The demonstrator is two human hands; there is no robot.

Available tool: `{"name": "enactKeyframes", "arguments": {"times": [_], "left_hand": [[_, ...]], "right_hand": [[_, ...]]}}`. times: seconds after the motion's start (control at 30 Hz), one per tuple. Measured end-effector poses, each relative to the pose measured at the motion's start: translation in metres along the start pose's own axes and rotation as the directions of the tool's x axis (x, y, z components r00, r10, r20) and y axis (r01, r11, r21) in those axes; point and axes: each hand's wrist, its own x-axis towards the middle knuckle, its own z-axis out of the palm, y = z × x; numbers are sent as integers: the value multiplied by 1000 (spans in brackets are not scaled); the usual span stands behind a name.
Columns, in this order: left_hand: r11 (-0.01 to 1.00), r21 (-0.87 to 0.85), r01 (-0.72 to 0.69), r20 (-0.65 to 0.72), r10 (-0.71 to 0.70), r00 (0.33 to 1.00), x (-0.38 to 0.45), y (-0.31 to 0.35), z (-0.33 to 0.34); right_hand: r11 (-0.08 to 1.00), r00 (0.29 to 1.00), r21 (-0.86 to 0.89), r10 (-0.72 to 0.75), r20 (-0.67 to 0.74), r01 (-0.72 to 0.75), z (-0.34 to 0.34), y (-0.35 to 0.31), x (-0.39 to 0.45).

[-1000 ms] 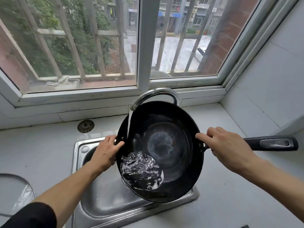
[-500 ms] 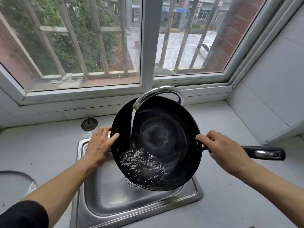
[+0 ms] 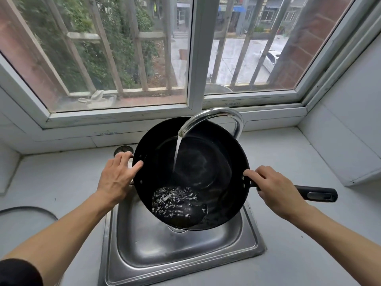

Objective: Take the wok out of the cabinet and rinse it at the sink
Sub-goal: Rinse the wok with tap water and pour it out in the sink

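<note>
My left hand (image 3: 118, 178) still grips the wok (image 3: 191, 174) rim, my right hand (image 3: 276, 193) clasps its handle. The water (image 3: 177, 201) pool has spread wider; the stream now lands nearer the centre.

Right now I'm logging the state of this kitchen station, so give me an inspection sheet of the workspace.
Surface: pale countertop, a steel sink set into it.
Job's things: black wok held tilted over the sink; faucet running into it, water pooled at the low near side.
Clutter: round metal cap on the counter behind the left hand; a curved dark edge at far left, cannot tell what.
Grippers: left hand grips the wok's side rim; right hand grips the long handle near the wok.
Cables: nothing seen.
Surroundings: barred window behind, white tiled wall at right.
</note>
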Motion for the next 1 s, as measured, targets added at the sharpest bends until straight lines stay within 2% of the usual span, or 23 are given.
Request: {"name": "enactKeyframes", "arguments": {"times": [0.37,0.63,1.0], "left_hand": [[994,85,75,-32,-72,997,-1,-26,-11],[986,136,96,-96,-83,992,-2,-45,-21],[962,245,118,-108,-94,990,-15,-76,-35]], "right_hand": [[998,996,58,17,-82,-12,24,-11,23],[993,997,115,19,-72,-10,36,-23,42],[976,998,218,2,-70,13,50,-52,69]]}}
